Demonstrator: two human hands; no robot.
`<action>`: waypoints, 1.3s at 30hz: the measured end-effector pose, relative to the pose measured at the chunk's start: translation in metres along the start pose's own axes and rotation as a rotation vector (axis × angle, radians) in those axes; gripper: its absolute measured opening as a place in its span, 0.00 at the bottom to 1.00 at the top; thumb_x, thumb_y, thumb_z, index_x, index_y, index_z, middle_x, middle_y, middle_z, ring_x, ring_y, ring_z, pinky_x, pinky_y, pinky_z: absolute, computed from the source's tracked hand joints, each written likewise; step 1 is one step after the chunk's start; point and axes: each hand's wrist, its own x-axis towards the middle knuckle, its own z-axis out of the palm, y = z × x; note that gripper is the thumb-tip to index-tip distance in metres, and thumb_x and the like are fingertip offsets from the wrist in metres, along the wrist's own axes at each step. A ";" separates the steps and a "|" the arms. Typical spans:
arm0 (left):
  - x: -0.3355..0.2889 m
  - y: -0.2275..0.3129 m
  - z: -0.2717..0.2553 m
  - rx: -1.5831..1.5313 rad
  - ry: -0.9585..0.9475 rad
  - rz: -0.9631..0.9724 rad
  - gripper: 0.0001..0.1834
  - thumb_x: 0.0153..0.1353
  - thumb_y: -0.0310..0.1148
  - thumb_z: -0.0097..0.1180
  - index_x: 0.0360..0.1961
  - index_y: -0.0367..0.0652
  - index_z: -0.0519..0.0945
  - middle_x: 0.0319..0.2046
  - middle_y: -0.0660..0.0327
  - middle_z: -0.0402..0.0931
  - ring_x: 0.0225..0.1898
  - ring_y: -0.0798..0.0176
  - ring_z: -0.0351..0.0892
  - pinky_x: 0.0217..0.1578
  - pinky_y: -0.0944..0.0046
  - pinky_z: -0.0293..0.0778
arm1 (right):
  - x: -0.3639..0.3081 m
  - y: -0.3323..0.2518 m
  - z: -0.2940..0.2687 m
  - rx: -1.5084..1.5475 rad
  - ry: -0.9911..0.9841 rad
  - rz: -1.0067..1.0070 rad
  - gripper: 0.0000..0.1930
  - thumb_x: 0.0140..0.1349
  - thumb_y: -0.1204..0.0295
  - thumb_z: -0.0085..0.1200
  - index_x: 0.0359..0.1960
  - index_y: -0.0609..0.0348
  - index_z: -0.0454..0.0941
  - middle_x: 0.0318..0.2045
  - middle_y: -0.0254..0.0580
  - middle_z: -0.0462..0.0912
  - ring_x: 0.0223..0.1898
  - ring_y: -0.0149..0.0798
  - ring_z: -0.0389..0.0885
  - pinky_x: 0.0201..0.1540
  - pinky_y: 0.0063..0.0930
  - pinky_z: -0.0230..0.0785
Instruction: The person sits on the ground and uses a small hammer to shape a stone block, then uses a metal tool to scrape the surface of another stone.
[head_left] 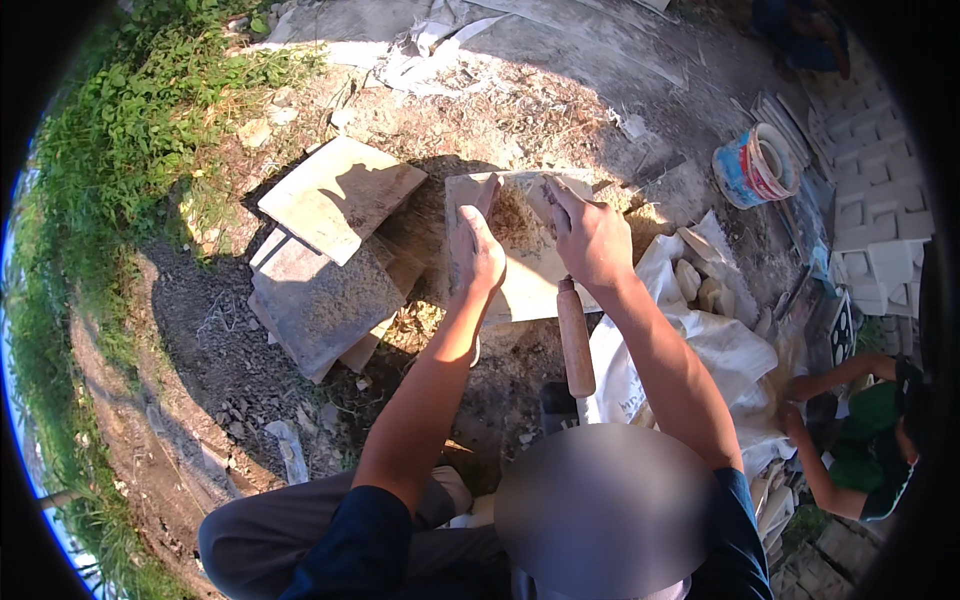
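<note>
A flat pale slab [535, 299] lies in front of me, with brown crumbs scattered on its middle. My left hand [481, 248] is over its left part, thumb apart and fingers stretched away from me; nothing shows in it. Above the slab's right part, my right hand [598, 238] has its fingers curled together; whatever they may hold is hidden. A tool with a wooden handle [576, 345] rests just below the right hand, its handle crossing the slab's near edge. The handle is outside my grip, and the tool's head cannot be made out.
Several slabs [325, 305] are stacked at the left. White sacking [690, 340] with broken pieces lies at the right, near another person's arms [835, 375]. A paint-stained bucket [757, 165] stands farther right, before stacked pale blocks [875, 200]. Green plants [130, 130] border the left.
</note>
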 end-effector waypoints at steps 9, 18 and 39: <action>-0.015 0.016 0.010 0.835 -0.464 0.362 0.37 0.77 0.50 0.42 0.73 0.28 0.62 0.75 0.41 0.58 0.80 0.43 0.49 0.78 0.41 0.46 | -0.063 0.068 -0.037 0.579 0.370 0.316 0.18 0.70 0.74 0.59 0.58 0.69 0.81 0.42 0.43 0.88 0.41 0.26 0.80 0.48 0.23 0.73; -0.060 0.053 0.010 0.930 -0.461 0.409 0.37 0.73 0.45 0.52 0.75 0.33 0.61 0.76 0.43 0.57 0.79 0.40 0.48 0.77 0.36 0.42 | -0.246 0.202 -0.061 0.580 0.541 0.658 0.21 0.72 0.69 0.60 0.62 0.68 0.79 0.44 0.40 0.88 0.42 0.27 0.82 0.46 0.23 0.74; -0.223 0.082 0.116 0.756 -0.351 -0.109 0.51 0.50 0.45 0.80 0.66 0.33 0.62 0.60 0.38 0.64 0.60 0.37 0.67 0.63 0.41 0.64 | -0.363 0.263 0.008 -0.065 0.245 1.287 0.25 0.63 0.69 0.53 0.65 0.45 0.78 0.44 0.56 0.88 0.45 0.63 0.86 0.48 0.54 0.77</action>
